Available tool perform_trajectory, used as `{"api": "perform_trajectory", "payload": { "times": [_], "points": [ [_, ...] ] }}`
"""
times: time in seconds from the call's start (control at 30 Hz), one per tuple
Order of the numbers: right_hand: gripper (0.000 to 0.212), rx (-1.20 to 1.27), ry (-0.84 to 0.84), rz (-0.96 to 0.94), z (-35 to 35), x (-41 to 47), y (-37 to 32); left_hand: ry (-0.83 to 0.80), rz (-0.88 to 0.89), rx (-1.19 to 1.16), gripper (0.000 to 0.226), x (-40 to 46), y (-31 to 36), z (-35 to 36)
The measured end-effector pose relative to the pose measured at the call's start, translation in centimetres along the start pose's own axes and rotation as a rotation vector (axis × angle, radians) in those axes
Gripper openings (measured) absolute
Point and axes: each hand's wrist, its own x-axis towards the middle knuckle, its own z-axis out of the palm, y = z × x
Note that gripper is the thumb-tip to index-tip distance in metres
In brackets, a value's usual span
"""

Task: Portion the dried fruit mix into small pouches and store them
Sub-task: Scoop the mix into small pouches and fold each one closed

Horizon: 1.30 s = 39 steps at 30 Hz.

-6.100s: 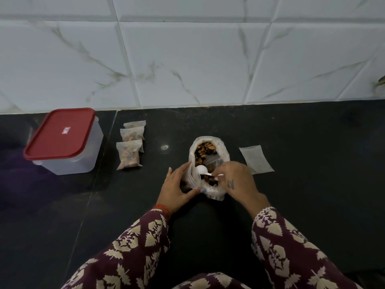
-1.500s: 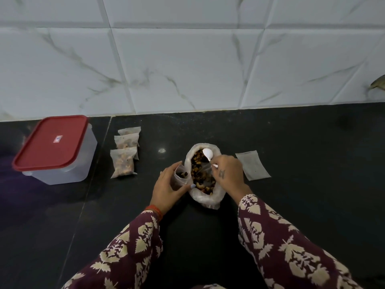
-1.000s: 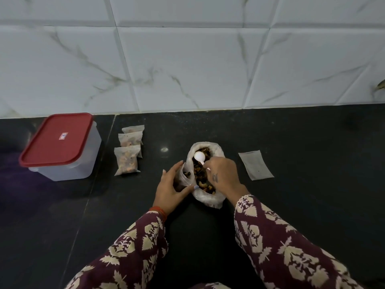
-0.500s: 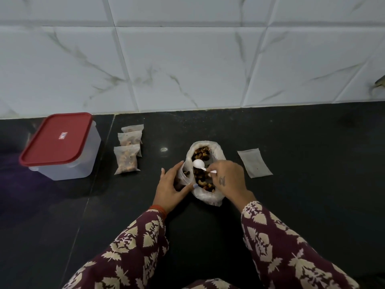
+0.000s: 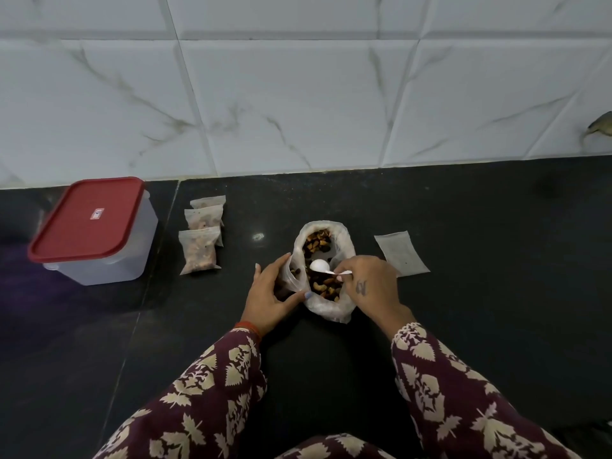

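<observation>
A big clear bag of dried fruit mix (image 5: 344,241) stands open on the black counter. My left hand (image 5: 271,298) holds a small clear pouch (image 5: 293,276) open against the bag's left side; a few pieces lie inside it. My right hand (image 5: 371,286) grips a white plastic spoon (image 5: 320,266) by its handle, the bowl over the mix near the pouch mouth. Three filled pouches (image 5: 200,250) lie in a row to the left. An empty flat pouch (image 5: 400,253) lies to the right of the bag.
A clear plastic box with a shut red lid (image 5: 89,220) stands at the far left on the counter. A white marble-tiled wall (image 5: 298,94) closes the back. A dark object (image 5: 601,125) pokes in at the right edge.
The spoon went from the far end of the bag back toward the pouch mouth. My left hand kept the pouch open in the same spot.
</observation>
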Motion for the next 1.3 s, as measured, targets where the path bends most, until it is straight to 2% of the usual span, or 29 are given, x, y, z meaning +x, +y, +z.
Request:
{"api": "perform_trajectory", "payload": {
  "times": [0.13,0.27,0.47,0.63,0.8,0.93,1.07,1.17,1.3],
  "points": [
    [0.02,-0.018,-0.034,-0.014,-1.6,-0.7,0.7,0.007,0.004,0.008,0.082,0.1,-0.3,0.1],
    [0.018,-0.037,0.042,0.038,-2.2,-1.3,1.3,-0.006,0.021,-0.02,0.079,0.0,-0.2,0.0],
    [0.023,-0.156,-0.013,0.018,-1.9,-1.3,-0.4,-0.017,0.02,-0.017,0.081,-0.1,-0.4,0.0],
    [0.015,-0.266,0.097,0.007,-1.8,-1.5,-0.3,-0.019,0.028,-0.009,0.08,-0.1,-0.1,0.0],
    [0.022,-0.17,-0.072,0.043,-2.6,-1.0,-0.7,-0.018,0.026,0.01,0.084,-0.1,-0.3,0.0],
    [0.02,-0.15,-0.09,0.107,-3.0,-0.7,-0.8,-0.025,0.017,0.028,0.087,-0.1,0.0,0.0],
    [0.019,-0.226,-0.108,0.087,-2.8,-1.2,-1.2,-0.023,0.012,0.038,0.084,-0.1,0.2,0.0],
    [0.018,-0.113,-0.145,0.15,-2.5,-0.3,-1.5,-0.021,0.021,0.035,0.081,-0.2,0.3,0.1],
    [0.012,0.372,-0.282,0.4,-2.9,0.9,-0.3,-0.035,0.015,0.052,0.081,-0.1,0.2,0.1]
  ]
}}
